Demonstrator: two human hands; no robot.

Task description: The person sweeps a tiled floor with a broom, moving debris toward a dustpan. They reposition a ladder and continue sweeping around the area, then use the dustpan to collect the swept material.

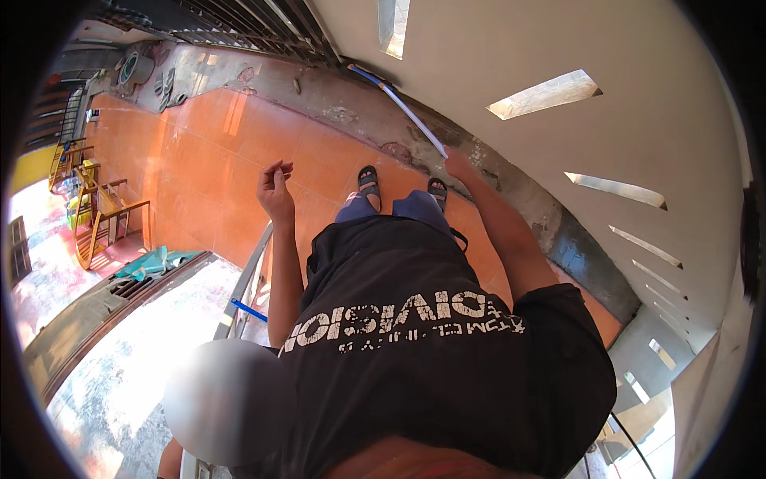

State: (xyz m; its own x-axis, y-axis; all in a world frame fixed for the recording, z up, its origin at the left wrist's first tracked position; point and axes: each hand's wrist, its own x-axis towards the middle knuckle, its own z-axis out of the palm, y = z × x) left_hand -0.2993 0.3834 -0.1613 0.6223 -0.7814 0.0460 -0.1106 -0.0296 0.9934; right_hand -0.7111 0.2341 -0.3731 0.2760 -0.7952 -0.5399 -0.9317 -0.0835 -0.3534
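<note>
My right hand, with the arm stretched forward, is closed around the near end of a long white stick with a blue far end. The stick slants away to the left along the foot of the wall, over the rough grey concrete strip. What its far tip ends in is too dark to make out. Held up in front at the left, my left hand has its fingers loosely curled together, with nothing visible in them. Both sandalled feet stand near the edge between the orange tiles and the concrete.
A pale wall with slanted slots rises at the right. Orange tiles cover the floor. A wooden chair and a teal cloth are at the left. Beside my left arm stand a grey metal frame and a blurred person.
</note>
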